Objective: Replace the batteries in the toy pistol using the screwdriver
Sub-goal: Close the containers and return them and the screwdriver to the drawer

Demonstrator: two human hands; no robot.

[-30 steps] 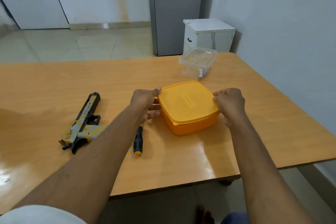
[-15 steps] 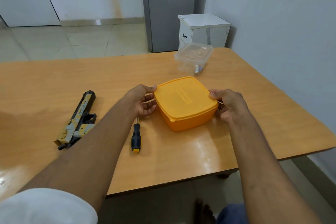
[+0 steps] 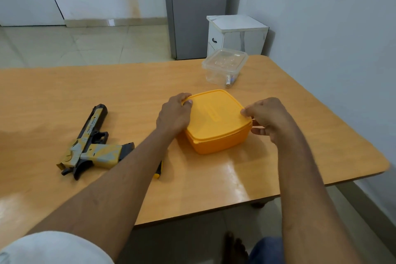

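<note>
Toy pistol (image 3: 91, 143) flat, muzzle pointing away, both hands' grip clasping orange box (image 3: 216, 122) lid edges

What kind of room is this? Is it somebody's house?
Probably a room in a home, maybe a dining area, though that's a guess. A wooden table stands against a plain wall, with plastic food boxes on it: an orange box and a clear box. Behind are a tiled floor and a small white cabinet.

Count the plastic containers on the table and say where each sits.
2. The orange container, lid on, sits mid-table between both hands. The clear container stands behind it, near the table's far edge.
</note>
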